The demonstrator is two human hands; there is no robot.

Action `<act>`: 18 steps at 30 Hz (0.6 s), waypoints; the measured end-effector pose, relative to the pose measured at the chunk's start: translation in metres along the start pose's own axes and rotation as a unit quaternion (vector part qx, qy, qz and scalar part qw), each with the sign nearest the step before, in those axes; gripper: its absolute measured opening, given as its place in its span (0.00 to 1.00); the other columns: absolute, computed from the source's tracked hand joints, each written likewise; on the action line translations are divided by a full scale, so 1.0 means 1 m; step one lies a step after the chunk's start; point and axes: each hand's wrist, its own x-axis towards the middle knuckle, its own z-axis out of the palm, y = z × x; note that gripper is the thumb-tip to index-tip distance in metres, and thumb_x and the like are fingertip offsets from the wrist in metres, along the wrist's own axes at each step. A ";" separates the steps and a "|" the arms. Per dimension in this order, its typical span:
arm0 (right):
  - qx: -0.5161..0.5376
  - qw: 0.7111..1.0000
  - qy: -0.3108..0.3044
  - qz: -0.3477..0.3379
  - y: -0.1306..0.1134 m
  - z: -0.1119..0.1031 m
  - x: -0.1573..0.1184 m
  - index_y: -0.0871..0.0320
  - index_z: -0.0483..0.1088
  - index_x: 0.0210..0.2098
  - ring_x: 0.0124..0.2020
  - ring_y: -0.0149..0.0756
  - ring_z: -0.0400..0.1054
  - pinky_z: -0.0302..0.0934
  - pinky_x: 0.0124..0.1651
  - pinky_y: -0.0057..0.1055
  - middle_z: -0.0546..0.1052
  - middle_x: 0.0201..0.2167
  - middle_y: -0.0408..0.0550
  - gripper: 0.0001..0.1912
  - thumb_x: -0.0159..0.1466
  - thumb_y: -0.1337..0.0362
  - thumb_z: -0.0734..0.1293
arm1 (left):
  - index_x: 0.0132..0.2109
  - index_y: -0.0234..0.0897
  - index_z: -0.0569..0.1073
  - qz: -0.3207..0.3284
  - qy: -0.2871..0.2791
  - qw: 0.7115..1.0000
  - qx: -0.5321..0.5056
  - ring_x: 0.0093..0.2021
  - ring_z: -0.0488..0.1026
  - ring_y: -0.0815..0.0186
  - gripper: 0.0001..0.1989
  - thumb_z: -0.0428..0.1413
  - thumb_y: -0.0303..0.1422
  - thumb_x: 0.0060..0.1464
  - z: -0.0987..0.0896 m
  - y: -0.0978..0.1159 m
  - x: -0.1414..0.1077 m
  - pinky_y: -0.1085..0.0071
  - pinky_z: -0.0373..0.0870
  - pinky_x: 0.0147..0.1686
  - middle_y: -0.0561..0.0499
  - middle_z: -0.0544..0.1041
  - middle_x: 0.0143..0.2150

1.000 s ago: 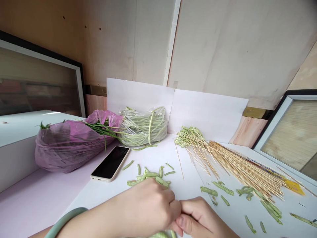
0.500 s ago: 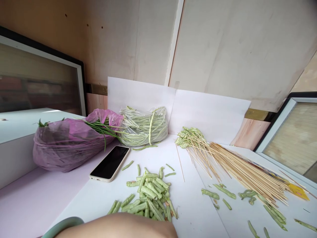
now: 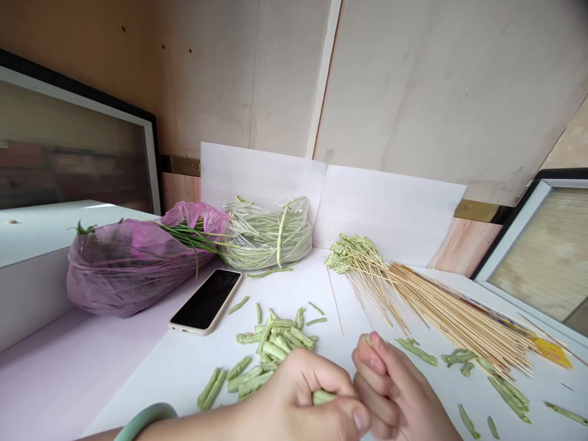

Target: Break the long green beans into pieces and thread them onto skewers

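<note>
hand, left (image 3: 298, 398): mine, bare, curled tightly round a short, smooth, pale green bean piece (image 3: 324, 397), its end showing between my thumb and bent index finger.
bangle, smooth, round, pale green (image 3: 138, 419): one, on my left forearm.
hand, right (image 3: 399, 392): mine, bare, just beside the left; fingers folded in, thumb pressed to the index finger. whether anything is pinched there i cannot tell.
heap of short, pale green bean pieces (image 3: 275, 349): on the white tabletop (image 3: 156, 373), beyond my left hand and partly hidden by it.
loose green bean pieces (image 3: 416, 352): several, scattered right of my right hand.
bundle of green beans threaded on thin sticks (image 3: 351, 251): lying at the back, before the upright white boards (image 3: 390, 211).
skewers, thin, straw-coloured, wooden (image 3: 459, 315): a broad fan, right of the bundle, a yellow printed wrapper (image 3: 554, 353) at the near end.
bag, clear plastic, full of long green beans (image 3: 266, 236): at the back.
bag, purple, translucent plastic (image 3: 128, 269): green stalks poking out, left of the clear one.
phone, black-screened, pale-cased (image 3: 206, 300): flat, in front of the bags.
</note>
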 end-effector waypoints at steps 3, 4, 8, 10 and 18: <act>0.014 0.999 0.026 -0.037 -0.008 -0.001 0.009 0.58 0.59 0.18 0.12 0.19 0.35 0.36 0.15 0.21 0.47 0.12 0.30 0.25 0.51 0.44 0.71 | 0.25 0.34 0.65 0.072 0.008 0.993 0.090 0.21 0.57 0.75 0.25 0.47 0.52 0.55 -0.004 0.007 0.001 0.76 0.56 0.24 0.54 0.63 0.22; 0.014 0.998 0.037 -0.048 -0.009 -0.002 0.010 0.58 0.61 0.19 0.12 0.18 0.37 0.38 0.16 0.21 0.49 0.12 0.31 0.25 0.51 0.45 0.71 | 0.25 0.34 0.65 0.082 0.024 0.986 0.142 0.23 0.59 0.74 0.23 0.47 0.49 0.57 -0.009 0.011 0.001 0.76 0.57 0.26 0.54 0.64 0.22; -0.012 0.993 0.073 -0.093 -0.012 -0.008 0.015 0.60 0.71 0.25 0.15 0.20 0.44 0.46 0.20 0.22 0.57 0.16 0.35 0.20 0.53 0.47 0.71 | 0.29 0.35 0.68 0.101 0.052 0.911 0.397 0.28 0.61 0.72 0.10 0.51 0.36 0.56 -0.039 0.031 0.003 0.75 0.58 0.30 0.53 0.66 0.27; -0.024 0.990 0.087 -0.108 -0.014 -0.013 0.018 0.59 0.74 0.30 0.17 0.22 0.47 0.48 0.21 0.23 0.58 0.18 0.36 0.19 0.55 0.48 0.70 | 0.34 0.36 0.70 0.080 0.077 0.865 0.490 0.30 0.63 0.70 0.07 0.51 0.34 0.56 -0.054 0.037 0.003 0.74 0.58 0.31 0.52 0.69 0.31; -0.010 0.989 0.088 -0.120 -0.017 -0.024 0.023 0.57 0.74 0.46 0.24 0.29 0.56 0.57 0.27 0.27 0.64 0.25 0.42 0.17 0.57 0.59 0.69 | 0.41 0.37 0.73 -0.109 -0.064 0.771 0.624 0.35 0.72 0.61 0.19 0.50 0.47 0.55 -0.082 0.030 0.000 0.72 0.61 0.29 0.46 0.76 0.37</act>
